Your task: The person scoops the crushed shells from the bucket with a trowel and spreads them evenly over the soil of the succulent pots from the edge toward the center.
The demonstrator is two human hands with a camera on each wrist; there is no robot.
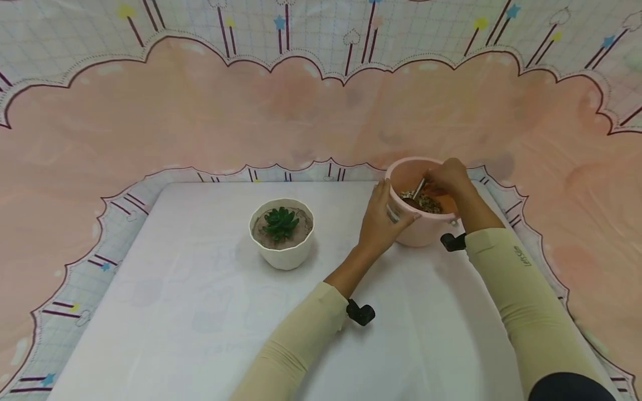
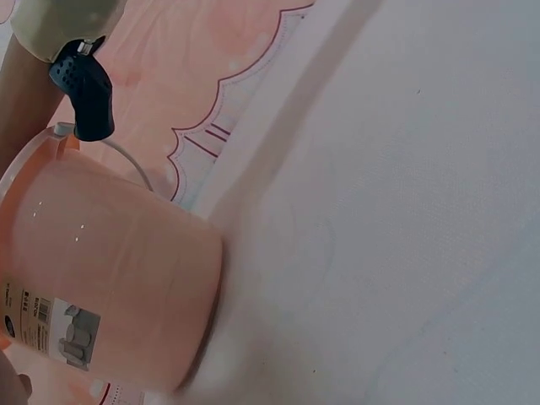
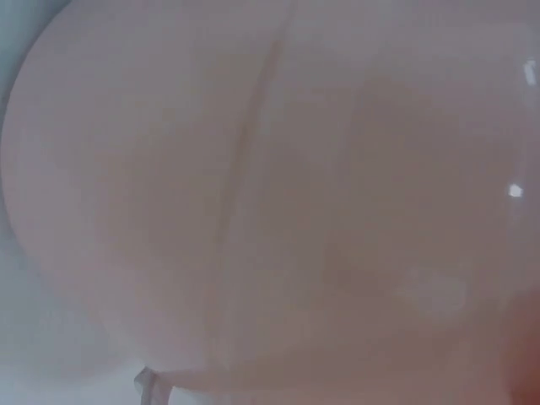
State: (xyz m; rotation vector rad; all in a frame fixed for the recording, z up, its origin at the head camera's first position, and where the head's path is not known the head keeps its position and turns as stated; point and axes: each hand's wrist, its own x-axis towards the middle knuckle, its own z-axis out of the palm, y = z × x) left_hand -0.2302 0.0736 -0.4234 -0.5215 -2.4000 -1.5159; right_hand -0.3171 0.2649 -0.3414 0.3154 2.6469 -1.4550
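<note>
A pink plastic bucket (image 1: 420, 236) stands at the far right of the white table, with a dry, grainy brown-and-pale mix (image 1: 430, 205) inside. My left hand (image 1: 379, 221) holds the bucket's left side, the thumb along its near rim. My right hand (image 1: 448, 177) reaches over the right rim and grips the metal handle of a spoon (image 1: 419, 189). The spoon's bowl lies down at the mix. In the left wrist view the bucket wall (image 2: 135, 245) carries a printed label (image 2: 59, 329). The bucket's outer wall (image 3: 278, 194) fills most of the right wrist view.
Left of the bucket, a white faceted pot (image 1: 283, 258) holds a green succulent (image 1: 281, 224) in greyish-brown soil. The white tabletop (image 1: 200, 312) is edged by a peach patterned cloth (image 1: 281, 122). A thin pale bucket handle (image 2: 131, 160) hangs at the bucket's side.
</note>
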